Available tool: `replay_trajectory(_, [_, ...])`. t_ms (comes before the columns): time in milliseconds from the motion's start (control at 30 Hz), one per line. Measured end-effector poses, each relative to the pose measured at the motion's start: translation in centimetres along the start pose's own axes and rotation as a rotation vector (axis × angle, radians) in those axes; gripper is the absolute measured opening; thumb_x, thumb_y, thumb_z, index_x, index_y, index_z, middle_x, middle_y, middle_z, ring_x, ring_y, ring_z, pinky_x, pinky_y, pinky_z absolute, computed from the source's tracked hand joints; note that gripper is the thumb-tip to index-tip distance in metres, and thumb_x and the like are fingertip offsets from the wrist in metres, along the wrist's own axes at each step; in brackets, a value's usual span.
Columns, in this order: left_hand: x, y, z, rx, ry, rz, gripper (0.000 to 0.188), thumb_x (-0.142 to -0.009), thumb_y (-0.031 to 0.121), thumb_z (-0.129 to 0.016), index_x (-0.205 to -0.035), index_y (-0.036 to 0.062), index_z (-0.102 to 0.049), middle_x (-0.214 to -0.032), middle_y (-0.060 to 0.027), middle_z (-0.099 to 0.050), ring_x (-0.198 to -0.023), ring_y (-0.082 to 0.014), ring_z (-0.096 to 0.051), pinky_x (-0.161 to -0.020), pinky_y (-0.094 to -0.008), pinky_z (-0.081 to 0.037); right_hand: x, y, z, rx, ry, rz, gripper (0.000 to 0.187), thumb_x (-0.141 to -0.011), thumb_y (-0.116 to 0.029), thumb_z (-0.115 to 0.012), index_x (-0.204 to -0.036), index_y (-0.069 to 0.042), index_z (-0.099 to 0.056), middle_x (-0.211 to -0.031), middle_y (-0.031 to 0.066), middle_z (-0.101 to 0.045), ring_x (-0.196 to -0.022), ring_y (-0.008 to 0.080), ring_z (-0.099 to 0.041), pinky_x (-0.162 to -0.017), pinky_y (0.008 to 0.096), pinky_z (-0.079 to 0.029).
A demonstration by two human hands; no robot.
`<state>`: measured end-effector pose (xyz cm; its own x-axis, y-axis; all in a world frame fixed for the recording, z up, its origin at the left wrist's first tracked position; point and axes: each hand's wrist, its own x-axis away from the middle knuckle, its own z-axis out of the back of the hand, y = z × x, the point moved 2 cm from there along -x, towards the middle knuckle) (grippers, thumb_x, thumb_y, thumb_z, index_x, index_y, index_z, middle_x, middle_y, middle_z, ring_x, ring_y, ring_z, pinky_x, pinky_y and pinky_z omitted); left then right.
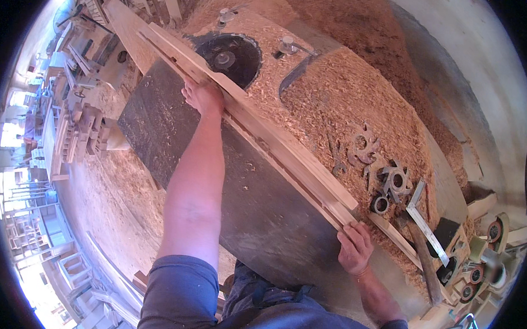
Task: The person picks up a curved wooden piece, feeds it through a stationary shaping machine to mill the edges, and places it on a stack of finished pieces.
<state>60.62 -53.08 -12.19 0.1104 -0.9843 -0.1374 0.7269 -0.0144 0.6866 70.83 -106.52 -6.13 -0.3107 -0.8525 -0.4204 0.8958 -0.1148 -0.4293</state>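
- Here we are at the dark, flat-topped desk (256,205), and the long, straight, pale wooden strip (286,167) with a dark groove along it lies right between the hands.
- The left hand (206,99) is far out, fingers bent and pressed against the strip's near side; whether they close right around it, I can't tell.
- The right hand (355,246) is closer to the body, half closed, fingers curled over the strip's near right end.
- And the line of it: the long axis slants from the right hand up past the left one, one end at the right fingers, the other pointing away to the far left, beyond the left hand.
- Just beyond the strip, alongside it, a long, pale, straight-edged wooden bar (276,136) follows the same slant.
- Just past the left hand, across that bar, there's a big, dark, round toothed disc (238,59)!
- Sawdust, an orange-brown loose layer (341,92), spreads beyond both hands.
- Up from the right hand, grey metal toothed cutters (395,178) sit in the chips.
- To the right of that hand, a pale, angled flat rule (427,222) lies near a brown wooden handle (425,263).
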Motion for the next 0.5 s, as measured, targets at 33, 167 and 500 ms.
replay_trajectory(33, [-0.1, 0.8, 0.4, 0.015, -0.022, 0.015, 0.068, -0.094, 0.025, -0.051, -0.152, -0.0008, -0.026, -0.153, -0.0213, -0.037, -0.145, -0.0441, -0.023, -0.118, -0.0526, -0.019, -0.4, 0.0, -0.1, -0.024, -0.008, 0.025, 0.020, -0.078, 0.002, -0.066, -0.096, -0.006, -0.071, -0.106, 0.0115, -0.069, -0.105, 0.0332, -0.065, -0.096, 0.0472, -0.052])
replay_trajectory(167, [-1.8, 0.7, 0.2, 0.039, -0.005, 0.032, 0.073, -0.091, 0.026, -0.056, -0.152, -0.0007, -0.025, -0.154, -0.0208, -0.036, -0.145, -0.0431, -0.024, -0.118, -0.0526, -0.019, -1.5, 0.0, -0.9, -0.097, -0.029, 0.081, 0.019, -0.079, 0.004, -0.063, -0.094, -0.004, -0.071, -0.106, 0.0137, -0.071, -0.108, 0.0337, -0.067, -0.097, 0.0481, -0.052])
replay_trajectory(500, [-6.4, -1.0, -0.7, -0.017, -0.022, 0.007, 0.084, -0.086, 0.036, -0.065, -0.152, 0.0010, -0.027, -0.153, -0.0196, -0.038, -0.144, -0.0412, -0.028, -0.118, -0.0500, -0.021, -4.9, -1.6, -2.9, -0.071, -0.012, 0.054, 0.015, -0.080, 0.004, -0.062, -0.090, -0.003, -0.071, -0.106, 0.0130, -0.073, -0.107, 0.0312, -0.069, -0.095, 0.0436, -0.052])
